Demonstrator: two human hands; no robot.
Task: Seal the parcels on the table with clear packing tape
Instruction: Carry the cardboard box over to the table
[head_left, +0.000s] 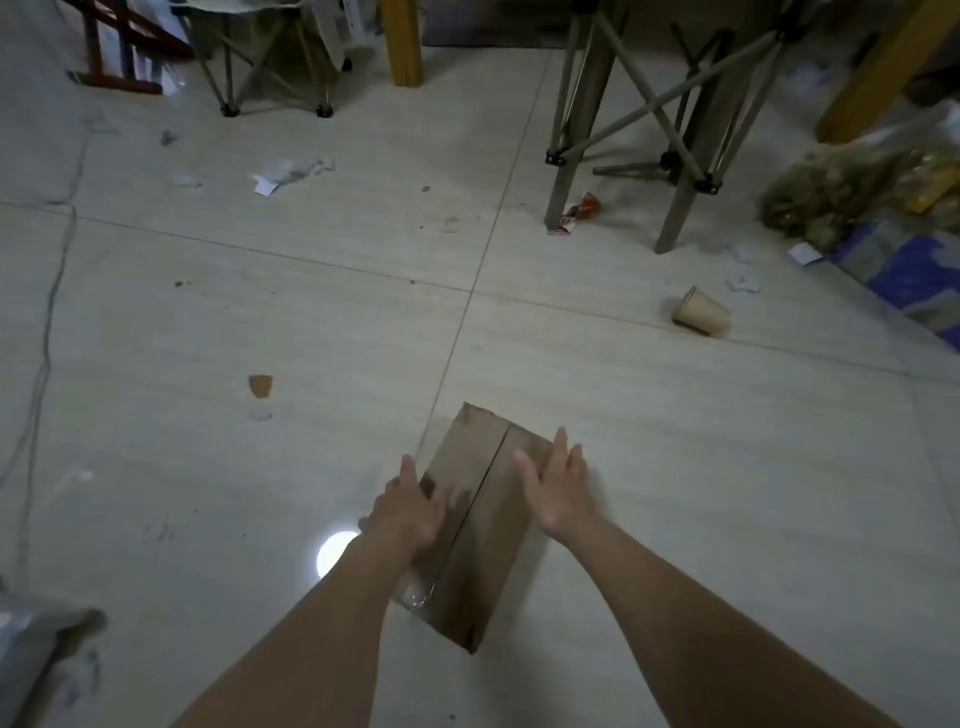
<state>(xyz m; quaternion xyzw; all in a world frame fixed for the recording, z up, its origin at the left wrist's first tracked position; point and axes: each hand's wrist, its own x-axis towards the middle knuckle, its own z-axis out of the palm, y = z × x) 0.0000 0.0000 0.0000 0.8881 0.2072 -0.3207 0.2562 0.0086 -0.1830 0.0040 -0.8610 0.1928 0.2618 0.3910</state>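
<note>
Head view, left to right. Left hand (410, 512): fingers spread and straight, over the left flap of the cardboard box (470, 525); contact likely, blur prevents certainty. Box lies on the tiled floor (208, 312), not on a table; centre seam between flaps looks closed but untaped, with a crumpled bit of clear tape at the near left corner. Right hand (558, 491): open, fingers apart, at the right flap edge. Judgement: both hands bracket the box to pick it up or hold the flaps flush for taping. Paper cup (701, 314) lies tipped over, well apart.
</note>
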